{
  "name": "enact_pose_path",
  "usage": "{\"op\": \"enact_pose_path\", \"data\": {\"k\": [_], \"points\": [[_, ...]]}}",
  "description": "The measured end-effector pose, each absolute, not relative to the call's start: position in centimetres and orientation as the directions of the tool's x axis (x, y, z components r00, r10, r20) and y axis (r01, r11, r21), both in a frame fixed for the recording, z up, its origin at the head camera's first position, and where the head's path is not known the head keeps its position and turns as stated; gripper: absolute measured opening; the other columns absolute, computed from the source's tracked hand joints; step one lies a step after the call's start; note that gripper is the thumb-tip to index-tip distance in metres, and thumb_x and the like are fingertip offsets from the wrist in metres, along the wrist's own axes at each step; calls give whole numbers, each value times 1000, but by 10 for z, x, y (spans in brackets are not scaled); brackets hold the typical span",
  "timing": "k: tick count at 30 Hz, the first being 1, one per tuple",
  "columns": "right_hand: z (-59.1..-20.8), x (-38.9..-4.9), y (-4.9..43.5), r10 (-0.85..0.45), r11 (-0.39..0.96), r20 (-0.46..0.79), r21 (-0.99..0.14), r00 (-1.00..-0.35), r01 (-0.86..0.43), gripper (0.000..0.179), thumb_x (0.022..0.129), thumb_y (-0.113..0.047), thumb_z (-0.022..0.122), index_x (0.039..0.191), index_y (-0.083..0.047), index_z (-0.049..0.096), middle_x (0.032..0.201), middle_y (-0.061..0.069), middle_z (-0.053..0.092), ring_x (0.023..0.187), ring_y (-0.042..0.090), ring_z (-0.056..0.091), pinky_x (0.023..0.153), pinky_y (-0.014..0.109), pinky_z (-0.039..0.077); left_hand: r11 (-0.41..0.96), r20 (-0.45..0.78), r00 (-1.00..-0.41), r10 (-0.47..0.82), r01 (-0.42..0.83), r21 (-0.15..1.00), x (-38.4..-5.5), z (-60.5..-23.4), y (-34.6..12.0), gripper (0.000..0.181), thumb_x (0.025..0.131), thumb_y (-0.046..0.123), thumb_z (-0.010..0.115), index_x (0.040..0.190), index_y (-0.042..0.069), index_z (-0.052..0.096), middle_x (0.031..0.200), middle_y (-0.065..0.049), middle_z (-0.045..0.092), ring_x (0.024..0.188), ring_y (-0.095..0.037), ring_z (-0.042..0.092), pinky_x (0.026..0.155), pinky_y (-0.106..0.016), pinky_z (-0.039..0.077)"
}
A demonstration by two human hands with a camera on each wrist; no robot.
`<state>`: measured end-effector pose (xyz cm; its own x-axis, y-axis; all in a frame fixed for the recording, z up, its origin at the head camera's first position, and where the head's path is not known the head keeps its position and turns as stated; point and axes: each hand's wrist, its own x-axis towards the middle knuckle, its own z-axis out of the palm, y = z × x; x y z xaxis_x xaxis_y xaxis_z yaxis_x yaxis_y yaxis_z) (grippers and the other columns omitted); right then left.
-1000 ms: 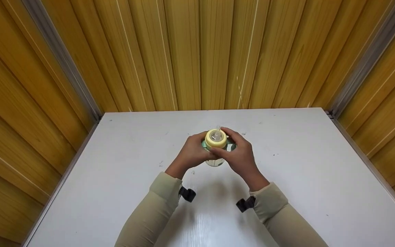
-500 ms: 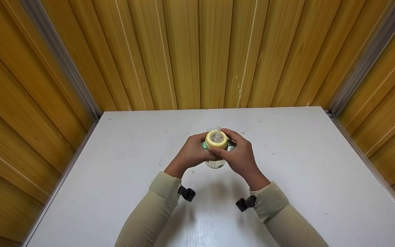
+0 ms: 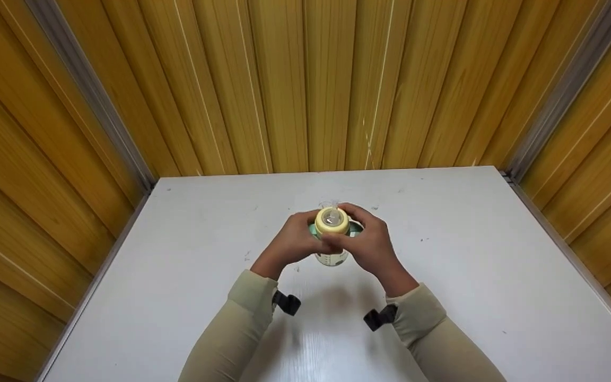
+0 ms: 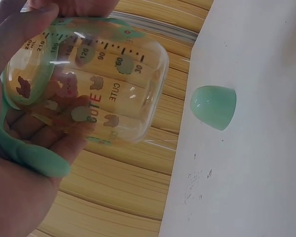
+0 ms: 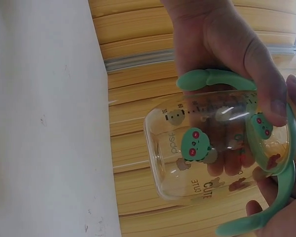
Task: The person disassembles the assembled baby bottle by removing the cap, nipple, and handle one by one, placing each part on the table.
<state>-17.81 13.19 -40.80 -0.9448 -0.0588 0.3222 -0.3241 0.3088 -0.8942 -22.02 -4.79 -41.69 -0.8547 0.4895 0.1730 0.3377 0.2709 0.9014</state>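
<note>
A clear baby bottle (image 3: pixel 332 259) with a yellow collar (image 3: pixel 332 228), a clear teat and green side handles is held up over the table, teat end toward the head camera. My left hand (image 3: pixel 297 239) grips it from the left, its fingers showing through the clear wall in the left wrist view. From the right, my right hand (image 3: pixel 372 244) curls round the upper bottle, the thumb (image 5: pixel 269 94) lying near the green handle ring (image 5: pixel 284 185). Printed figures and a scale mark the bottle wall. On the table, apart from both hands, stands a green dome-shaped cap (image 4: pixel 214 107), hidden in the head view.
The white table (image 3: pixel 220 223) has small dark scuffs. Yellow wood-look panels (image 3: pixel 284 85) rise behind it and on both sides, with grey metal strips (image 3: pixel 93 95) at the corners. A black wrist mount (image 3: pixel 287 303) sits on each sleeve.
Bottle and hands sit slightly lower in the head view, and the whole view has shifted a little. Both hands keep their hold on the bottle.
</note>
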Motion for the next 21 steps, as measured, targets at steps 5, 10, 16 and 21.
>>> {"op": "enact_pose_path", "data": {"k": [5,10,16,21], "points": [[-407,-178,133,-71,308,327,-891,-942,-333,62,69,-38,87,124,-22,64,126,-3,64,122,16,54,102,44,43,267,175,-844,507,346,899,-220,-416,-50,61,65,39,88,120,28,64,110,11,68,100,-14,64,83,-35,55],[-406,-179,134,-88,308,318,-892,-944,-330,63,70,-38,86,125,-18,63,127,-2,63,124,18,53,105,47,41,279,165,-838,520,349,894,-219,-413,-51,61,64,36,89,120,28,64,110,11,68,100,-15,63,84,-35,54],[-408,-181,136,-105,297,293,-903,-950,-311,64,69,-38,86,125,-17,63,126,-2,63,124,20,52,108,54,35,291,152,-825,544,356,888,-219,-412,-53,62,64,32,89,120,28,64,110,10,68,100,-14,63,85,-36,54],[-409,-182,138,-132,287,297,-902,-946,-323,64,70,-35,86,126,-15,63,126,-1,64,124,20,53,109,55,31,277,151,-807,570,362,890,-221,-412,-55,60,64,28,89,119,29,65,111,10,68,101,-15,62,86,-37,53]]}}
